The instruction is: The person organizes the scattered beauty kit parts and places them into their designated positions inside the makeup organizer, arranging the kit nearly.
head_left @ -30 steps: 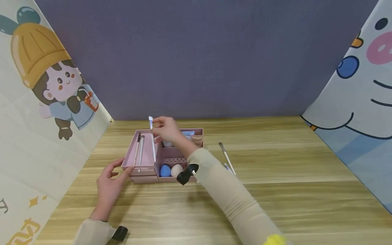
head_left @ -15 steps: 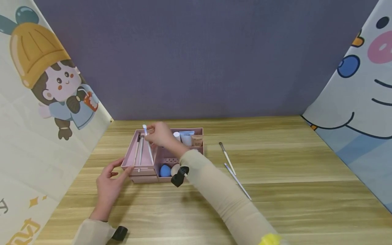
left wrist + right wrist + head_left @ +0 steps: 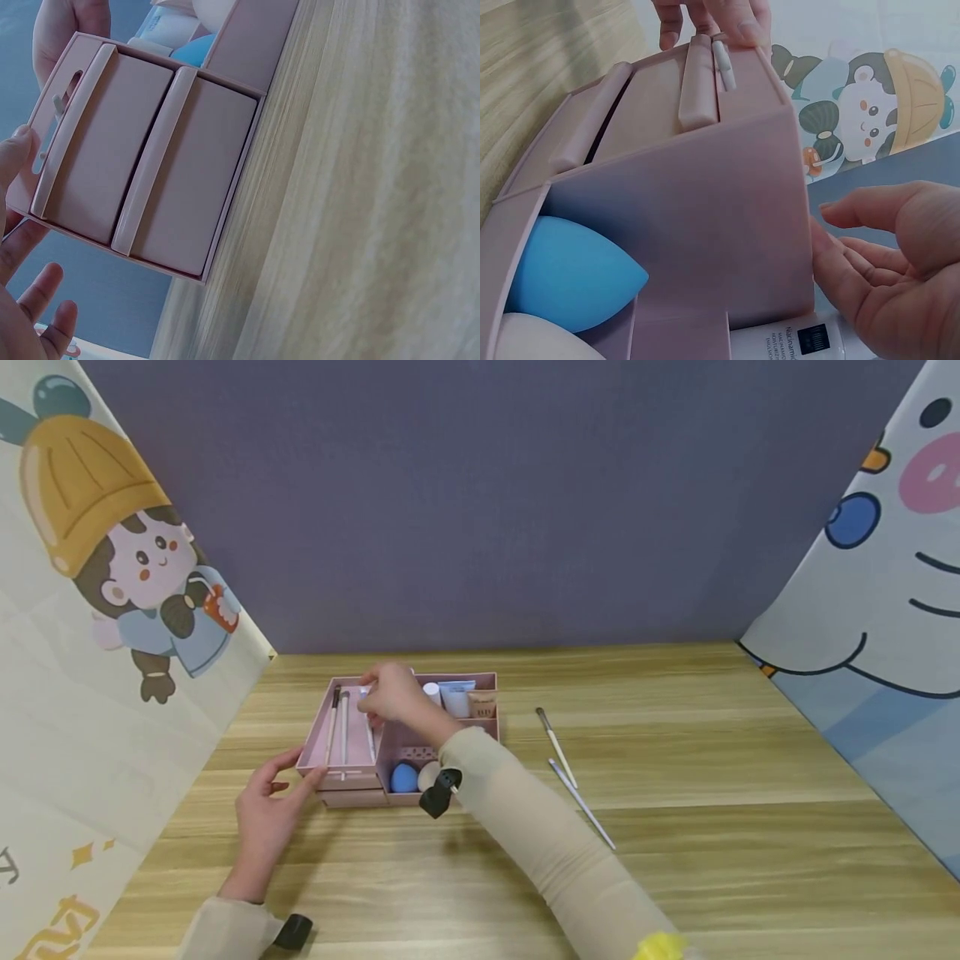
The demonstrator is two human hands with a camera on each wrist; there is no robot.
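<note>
A pink makeup organizer (image 3: 352, 782) has a shallow top tray at its left, holding two makeup brushes (image 3: 345, 727) side by side. My left hand (image 3: 268, 806) holds the organizer's front left corner, thumb on the front and a finger at the side; its other fingers (image 3: 46, 291) stand free in the left wrist view. A third brush (image 3: 371, 743), white, lies along the tray's right side. Over its upper end is my right hand (image 3: 397, 693), which partly covers it. In the right wrist view a gap shows between the right hand's fingers (image 3: 862, 206), close to the tray's rim.
The organizer's right compartments hold a blue sponge (image 3: 404, 778), a pale sponge (image 3: 428, 777) and tubes (image 3: 457, 697). Two more brushes (image 3: 557, 747) lie on the wooden table (image 3: 712, 760) to the right. Two drawers (image 3: 191, 176) face front. A dark wall (image 3: 487, 510) stands behind.
My right hand has moved left and lowered the white brush into the tray, where it now lies beside the other two. The left hand stays at the corner.
</note>
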